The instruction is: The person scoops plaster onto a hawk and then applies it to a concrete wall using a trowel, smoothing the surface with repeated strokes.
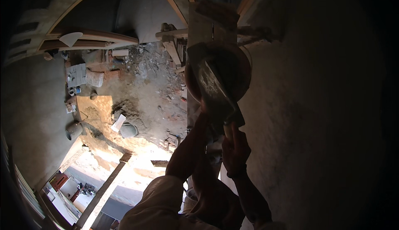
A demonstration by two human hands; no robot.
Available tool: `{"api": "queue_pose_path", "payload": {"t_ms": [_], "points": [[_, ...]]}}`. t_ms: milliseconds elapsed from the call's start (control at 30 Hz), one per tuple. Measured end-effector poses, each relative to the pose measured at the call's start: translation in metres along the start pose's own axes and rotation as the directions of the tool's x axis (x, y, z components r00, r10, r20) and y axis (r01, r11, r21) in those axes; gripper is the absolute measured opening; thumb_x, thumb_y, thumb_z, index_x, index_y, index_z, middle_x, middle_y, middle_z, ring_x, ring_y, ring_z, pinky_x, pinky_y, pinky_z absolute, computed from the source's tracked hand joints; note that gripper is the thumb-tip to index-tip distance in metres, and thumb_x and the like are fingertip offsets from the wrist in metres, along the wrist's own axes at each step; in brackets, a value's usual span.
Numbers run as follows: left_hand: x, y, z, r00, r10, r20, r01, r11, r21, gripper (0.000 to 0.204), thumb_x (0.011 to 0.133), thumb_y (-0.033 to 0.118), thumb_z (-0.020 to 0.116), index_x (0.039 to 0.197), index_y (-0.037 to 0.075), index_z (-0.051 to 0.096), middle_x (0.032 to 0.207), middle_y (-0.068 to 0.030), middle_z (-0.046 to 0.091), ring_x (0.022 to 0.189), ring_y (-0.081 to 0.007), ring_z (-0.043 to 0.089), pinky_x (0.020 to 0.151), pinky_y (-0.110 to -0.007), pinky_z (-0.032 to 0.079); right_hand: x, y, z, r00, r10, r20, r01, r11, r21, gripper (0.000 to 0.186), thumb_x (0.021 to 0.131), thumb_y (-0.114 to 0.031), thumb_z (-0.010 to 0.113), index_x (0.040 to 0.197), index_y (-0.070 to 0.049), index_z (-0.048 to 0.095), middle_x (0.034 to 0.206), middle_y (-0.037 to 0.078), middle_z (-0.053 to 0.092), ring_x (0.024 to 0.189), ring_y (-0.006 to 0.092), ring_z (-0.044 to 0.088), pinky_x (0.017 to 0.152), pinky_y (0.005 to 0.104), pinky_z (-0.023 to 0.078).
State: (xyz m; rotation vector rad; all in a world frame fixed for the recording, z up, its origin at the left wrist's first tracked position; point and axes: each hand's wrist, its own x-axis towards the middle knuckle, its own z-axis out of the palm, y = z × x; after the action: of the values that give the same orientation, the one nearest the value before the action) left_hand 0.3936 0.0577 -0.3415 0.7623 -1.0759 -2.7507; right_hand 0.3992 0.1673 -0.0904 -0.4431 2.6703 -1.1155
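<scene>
My right hand (236, 149) is closed round the handle of a trowel (213, 81), whose long blade points away from me. Under the blade lies a dark flat board (222, 115), with my left hand (202, 113) gripping its near left side. Most of the left fingers are lost in shadow and behind the board. Board and trowel are above a round basin (242, 70), which rests on a raised plank (199, 32). What is inside the basin is too dark to make out.
Close on my right rises a plastered wall (299, 118). Wooden trestle pieces (172, 51) support the plank's far end. On the rubble-strewn floor far below left are a bucket (129, 130), a drum-like container (74, 131) and stacked bricks (112, 74). A beam (106, 188) slants at lower left.
</scene>
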Motion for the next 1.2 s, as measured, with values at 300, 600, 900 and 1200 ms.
{"api": "queue_pose_path", "payload": {"t_ms": [300,600,900,1200], "points": [[-0.016,0.018,-0.009,0.999,-0.036,-0.011,0.033,0.983,-0.181,0.058,0.097,0.051,0.033,0.132,0.007,0.042,0.12,-0.0147,0.054,0.107,-0.032,0.054,0.094,-0.048,0.045,0.011,-0.013,-0.033,0.999,0.019,0.029,-0.026,0.964,0.266,0.062,0.075,-0.016,0.072,0.127,0.008,0.048,0.093,0.014,0.064,0.076,0.0195,0.063,0.067,0.0316,0.053],[-0.05,0.036,-0.055,0.987,-0.055,-0.152,0.019,0.974,-0.227,0.056,0.097,0.05,0.034,0.13,0.006,0.045,0.118,-0.0146,0.056,0.106,-0.0315,0.055,0.094,-0.048,0.045,0.056,0.054,-0.037,0.854,0.413,0.316,-0.516,0.748,0.418,0.056,0.077,-0.008,0.065,0.131,-0.002,0.05,0.074,0.005,0.06,0.055,0.0079,0.053,0.049,0.0242,0.046],[-0.054,0.019,-0.015,0.977,-0.212,-0.038,0.187,0.922,-0.34,0.054,0.097,0.048,0.035,0.128,0.005,0.048,0.117,-0.0146,0.057,0.105,-0.0311,0.057,0.093,-0.048,0.046,0.095,0.116,0.019,0.855,0.346,0.387,-0.494,0.772,0.4,0.05,0.085,-0.015,0.064,0.132,-0.005,0.049,0.081,0.009,0.066,0.07,0.0141,0.064,0.06,0.0263,0.053],[-0.052,-0.077,0.084,0.81,-0.447,0.379,0.584,0.567,-0.58,0.052,0.097,0.047,0.037,0.125,0.005,0.05,0.116,-0.0145,0.058,0.104,-0.0306,0.058,0.093,-0.048,0.047,-0.082,0.081,-0.231,0.857,0.279,-0.432,-0.25,0.96,0.125,0.037,0.093,-0.004,0.054,0.129,-0.005,0.05,0.1,0.011,0.064,0.089,0.0176,0.063,0.08,0.0326,0.052]]}}
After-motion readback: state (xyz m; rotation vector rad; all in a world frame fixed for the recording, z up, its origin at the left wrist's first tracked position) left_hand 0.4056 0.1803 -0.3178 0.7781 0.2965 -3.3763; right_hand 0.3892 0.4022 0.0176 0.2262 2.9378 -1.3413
